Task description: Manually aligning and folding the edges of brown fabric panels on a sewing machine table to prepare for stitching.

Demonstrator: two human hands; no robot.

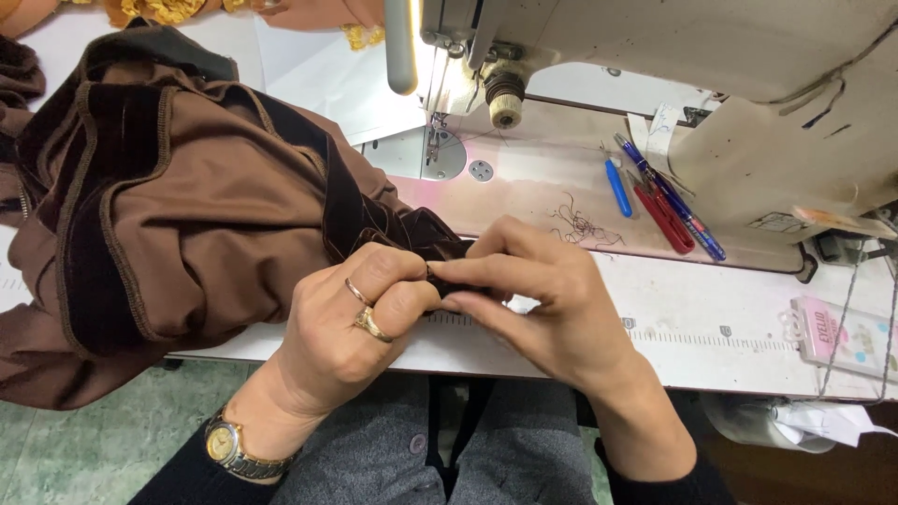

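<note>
A brown garment (187, 206) with dark velvet trim lies bunched on the left of the sewing table. My left hand (351, 323), with two rings and a wristwatch, pinches a dark end of the trim at the table's front edge. Facing it, my right hand (543, 299) grips the same dark trim end (449, 271) between thumb and fingers. Both hands meet in front of the sewing machine's needle (434, 140). The fabric between the fingertips is mostly hidden.
The white sewing machine (730, 84) fills the upper right, with its lamp (400, 47) lit. Several pens and a red tool (659, 192) lie on the machine bed beside loose thread scraps (578, 224). A pink packet (842, 337) hangs at the right. A ruler strip runs along the table's front edge (711, 337).
</note>
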